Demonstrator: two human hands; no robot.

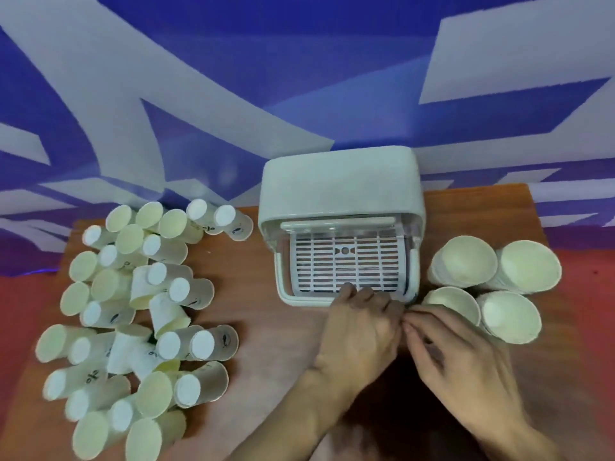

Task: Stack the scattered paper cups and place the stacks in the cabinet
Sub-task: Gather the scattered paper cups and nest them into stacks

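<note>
1. A brown worktop (266, 311) fills the lower half of the frame. Its back edge meets a blue and white backdrop (299, 78), and a red surface (20, 311) shows beyond its left and right edges.
2. The white cabinet (339, 188) stands at centre, its back close to the worktop's back edge. Its front is open and shows a slotted grid tray (346, 261) inside.
3. The loose cups (143, 287) crowd the left of the frame, some upright, some upside down, some on their sides. The outermost ones sit close to the worktop's left edge.
4. Four stacks (462, 261) of cups stand in a tight cluster right of centre, just beside the cabinet's right wall and near the worktop's right edge.
5. A bare strip of worktop runs between the loose cups and the cabinet, from the back edge down to the bottom of the frame.
6. The left hand (359, 331) reaches up from the bottom centre. Its fingers (347, 291) are bent, with the tips at the cabinet's front rim; blur makes it impossible to tell whether they grip the rim.
7. The right hand (466, 367) comes in from the lower right. Its fingers (429, 322) are stretched out and close together, with the tips beside the left hand's knuckles at the cabinet's lower right corner, just left of the nearest stack.
</note>
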